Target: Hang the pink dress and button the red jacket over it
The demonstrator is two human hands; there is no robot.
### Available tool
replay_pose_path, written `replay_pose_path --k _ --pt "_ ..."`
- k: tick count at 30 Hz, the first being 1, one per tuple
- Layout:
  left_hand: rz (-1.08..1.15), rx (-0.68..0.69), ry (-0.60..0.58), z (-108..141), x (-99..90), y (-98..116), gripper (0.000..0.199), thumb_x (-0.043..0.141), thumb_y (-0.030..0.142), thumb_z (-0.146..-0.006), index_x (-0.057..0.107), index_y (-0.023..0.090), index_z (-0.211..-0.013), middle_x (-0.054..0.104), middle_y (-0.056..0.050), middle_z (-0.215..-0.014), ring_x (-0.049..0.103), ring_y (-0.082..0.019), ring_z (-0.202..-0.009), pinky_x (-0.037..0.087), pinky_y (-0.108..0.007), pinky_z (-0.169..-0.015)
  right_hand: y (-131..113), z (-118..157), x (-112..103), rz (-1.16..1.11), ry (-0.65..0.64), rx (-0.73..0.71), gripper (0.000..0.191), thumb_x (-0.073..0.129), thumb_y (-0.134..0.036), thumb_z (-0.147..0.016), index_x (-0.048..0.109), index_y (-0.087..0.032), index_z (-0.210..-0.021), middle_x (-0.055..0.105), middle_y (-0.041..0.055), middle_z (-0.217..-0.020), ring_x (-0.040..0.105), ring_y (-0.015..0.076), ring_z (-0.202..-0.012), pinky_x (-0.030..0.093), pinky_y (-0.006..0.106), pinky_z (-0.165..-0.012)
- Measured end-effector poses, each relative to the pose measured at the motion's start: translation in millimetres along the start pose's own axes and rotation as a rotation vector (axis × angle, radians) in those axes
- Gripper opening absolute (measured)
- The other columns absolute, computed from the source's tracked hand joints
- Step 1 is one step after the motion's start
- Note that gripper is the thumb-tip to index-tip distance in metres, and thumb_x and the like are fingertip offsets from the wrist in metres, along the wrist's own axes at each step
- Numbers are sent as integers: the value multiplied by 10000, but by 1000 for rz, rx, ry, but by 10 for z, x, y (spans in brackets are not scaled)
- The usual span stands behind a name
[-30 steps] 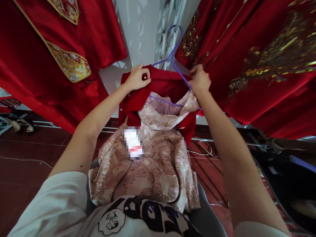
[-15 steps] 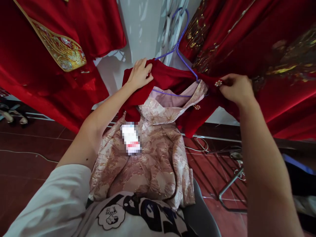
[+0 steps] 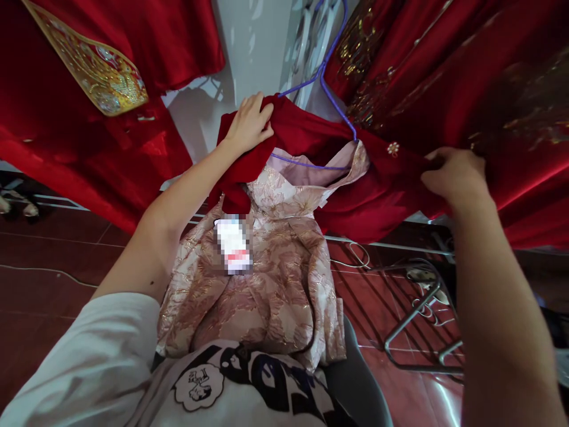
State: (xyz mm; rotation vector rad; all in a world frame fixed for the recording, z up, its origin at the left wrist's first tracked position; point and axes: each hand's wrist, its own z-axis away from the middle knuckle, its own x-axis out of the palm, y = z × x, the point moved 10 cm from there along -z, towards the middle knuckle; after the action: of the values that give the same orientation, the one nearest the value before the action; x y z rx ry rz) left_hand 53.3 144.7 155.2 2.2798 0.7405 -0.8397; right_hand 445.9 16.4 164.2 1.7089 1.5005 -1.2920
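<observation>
The left hand (image 3: 249,121) is clamped on the left shoulder edge of a red velvet jacket (image 3: 382,184) with a pink floral brocade lining (image 3: 271,279). The right hand (image 3: 456,177) pinches the jacket's right front edge, stretched outward. Between the two hands runs one thin purple wire hanger (image 3: 326,89), its hook above them. Below the hands the stiff brocade drapes onto the person's lap. Glossy red embroidered gowns (image 3: 89,118) crowd both sides, leaving only a narrow white wall gap (image 3: 249,53) ahead.
</observation>
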Motion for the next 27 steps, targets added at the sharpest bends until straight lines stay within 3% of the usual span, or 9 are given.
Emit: replay_pose_path --k 3,5,7,10,12,15,19,22,27 --pt "20 -32 17 32 28 18 224 590 321 -759 677 375 -959 657 -111 -1078 484 -403 -1272 359 -591 -1111 82 165 178 -250 -179 135 232 568 -44 -648 550 -265 -715 537 24 -611 540 215 -608 516 444 -787" --pt "47 -60 28 49 67 14 239 586 308 -766 683 357 -980 653 -118 -1102 478 -409 -1274 347 -587 -1119 -71 304 346 -540 -287 133 179 513 -89 -727 554 -253 -787 551 25 -634 504 189 -563 488 400 -678" --pt "68 -70 41 62 110 9 252 578 303 -777 682 332 -1005 647 -128 -1110 470 -413 -1279 342 -585 -1118 -288 379 429 -707 -276 62 110 470 -144 -810 514 -245 -806 547 21 -687 487 174 -602 468 370 -676" --pt "58 -50 58 85 164 9 251 559 298 -810 671 307 -1034 634 -135 -1114 459 -402 -1293 340 -569 -1119 -726 449 590 -612 -263 -138 164 537 -320 -882 431 -249 -779 494 -1 -717 469 176 -699 471 371 -788" --pt "31 -48 65 107 183 -1 244 547 289 -836 664 293 -1050 618 -142 -1135 454 -396 -1298 337 -561 -1120 -1011 519 735 -551 -268 -193 341 690 -415 -783 388 -259 -797 470 -18 -722 472 187 -718 488 393 -828" --pt "-13 -60 85 140 155 -8 244 542 277 -865 656 264 -1080 594 -160 -1163 443 -406 -1309 335 -564 -1113 -1495 739 876 -551 -259 -259 278 647 -337 -754 387 -266 -822 499 7 -769 530 228 -793 517 429 -886" --pt "-27 -95 66 162 74 -3 235 529 259 -886 660 263 -1082 571 -167 -1192 440 -417 -1303 336 -571 -1099 -2088 1235 1090 -558 -473 -402 197 576 -384 -818 441 -268 -901 512 5 -716 547 241 -707 554 449 -805" --pt "-3 -103 35 168 53 32 214 529 245 -878 664 280 -1040 570 -158 -1184 454 -416 -1270 340 -574 -1091 -2057 1307 1079 -537 -453 -374 256 571 -430 -846 493 -260 -1022 567 28 -753 606 276 -742 562 479 -827" --pt "22 -71 80 190 120 116 192 556 261 -877 652 265 -1044 576 -155 -1129 469 -403 -1261 374 -546 -1066 -1588 985 902 -494 -114 -188 598 566 -316 -836 370 -240 -1396 602 146 -1259 615 339 -1193 567 516 -966"
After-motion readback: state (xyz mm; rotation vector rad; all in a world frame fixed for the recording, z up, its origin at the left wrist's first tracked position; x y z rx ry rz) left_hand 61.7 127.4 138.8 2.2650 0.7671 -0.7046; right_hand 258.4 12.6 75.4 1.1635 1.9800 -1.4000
